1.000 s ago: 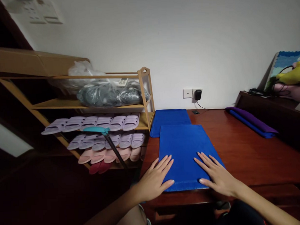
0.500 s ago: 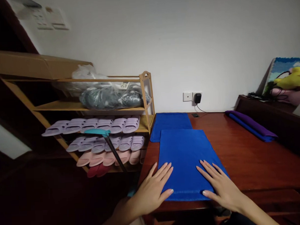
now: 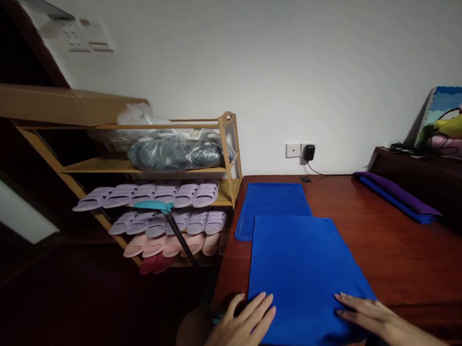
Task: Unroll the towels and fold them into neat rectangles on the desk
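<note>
A folded bright blue towel [image 3: 304, 272] lies flat on the dark red wooden table [image 3: 391, 252], close to its near edge. My left hand [image 3: 241, 328] rests on the towel's near left corner, fingers stretched out. My right hand [image 3: 369, 317] lies flat on the near right corner, fingers spread. Neither hand holds anything. A second folded blue towel [image 3: 272, 202] lies just beyond the first, partly under its far edge.
A purple and blue folded cloth [image 3: 398, 196] lies at the table's far right. A wooden rack [image 3: 223, 168] with several slippers and a plastic bag stands left of the table. A teal-headed stick [image 3: 168, 221] leans before it. A charger [image 3: 310, 152] is plugged into the wall.
Both hands have slid toward me along the towel to its near corners. The view has moved, so the towel and table sit lower and larger in the frame.
</note>
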`<move>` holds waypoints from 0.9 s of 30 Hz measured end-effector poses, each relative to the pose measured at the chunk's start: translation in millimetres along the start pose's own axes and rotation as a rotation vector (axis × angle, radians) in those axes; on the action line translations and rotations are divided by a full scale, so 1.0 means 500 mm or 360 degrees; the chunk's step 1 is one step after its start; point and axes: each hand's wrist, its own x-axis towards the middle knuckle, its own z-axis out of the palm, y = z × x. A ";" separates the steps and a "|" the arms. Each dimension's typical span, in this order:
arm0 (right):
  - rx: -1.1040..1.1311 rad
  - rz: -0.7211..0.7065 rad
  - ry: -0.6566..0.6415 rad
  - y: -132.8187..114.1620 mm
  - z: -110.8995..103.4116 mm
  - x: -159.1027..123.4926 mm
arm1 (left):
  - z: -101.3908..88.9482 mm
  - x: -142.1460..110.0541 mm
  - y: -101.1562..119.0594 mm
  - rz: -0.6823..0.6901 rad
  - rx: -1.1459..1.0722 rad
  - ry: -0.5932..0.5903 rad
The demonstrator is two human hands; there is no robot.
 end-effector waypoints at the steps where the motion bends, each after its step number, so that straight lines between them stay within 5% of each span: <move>1: 0.0061 0.0027 0.0041 0.014 -0.013 0.003 | -0.027 0.003 -0.002 0.0029 -0.0032 0.0015; 6: 0.0226 0.0294 0.0556 0.098 -0.072 0.140 | -0.128 0.123 -0.104 -0.0237 -0.0079 0.0427; 10: -0.0195 0.0478 0.0729 0.167 -0.089 0.286 | -0.114 0.270 -0.250 -0.0529 -0.0016 0.0643; 14: -0.0390 0.0563 0.0695 0.217 -0.092 0.343 | -0.088 0.336 -0.329 -0.0613 0.0046 0.0702; 27: -0.0424 0.0674 0.0423 0.235 -0.052 0.277 | -0.029 0.283 -0.261 -0.0565 0.0313 0.0680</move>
